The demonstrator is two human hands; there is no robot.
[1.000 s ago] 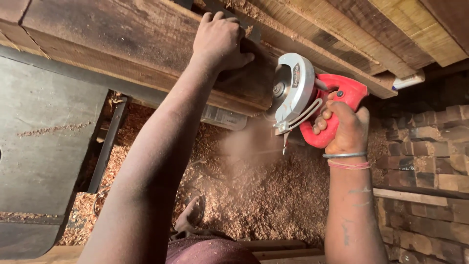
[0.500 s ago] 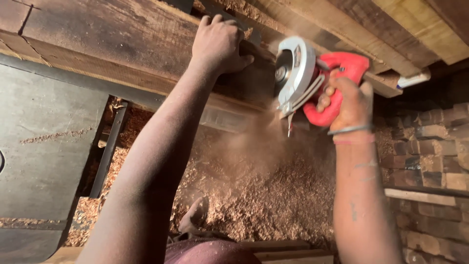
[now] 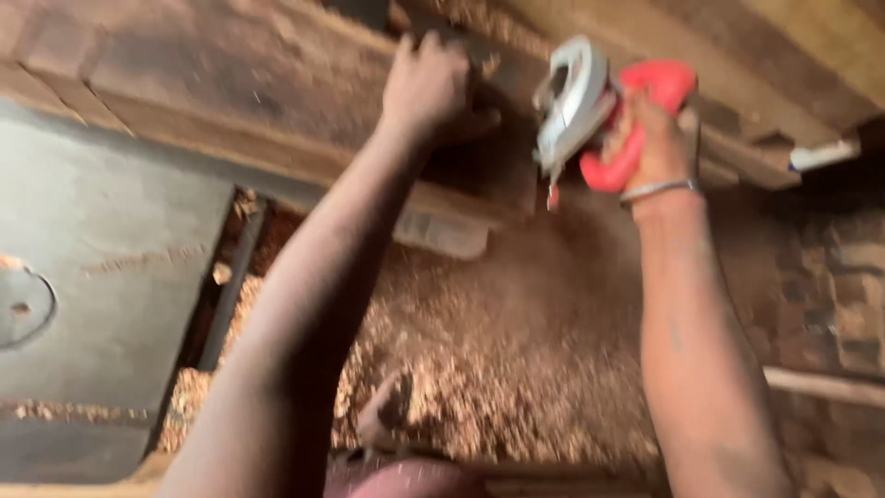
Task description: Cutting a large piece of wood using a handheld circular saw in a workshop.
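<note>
Two hands are working at a wooden plank in the head view. Left hand is pressing down on the plank, fingers curled over its far edge. Right hand is gripping the red handle of a circular saw, fingers wrapped closed around it. Saw is sitting at the plank's edge, just right of the left hand, with dust blowing off below it. Sawdust is covering the floor underneath. Brick wall is standing at right. Frame is blurring fine detail.
</note>
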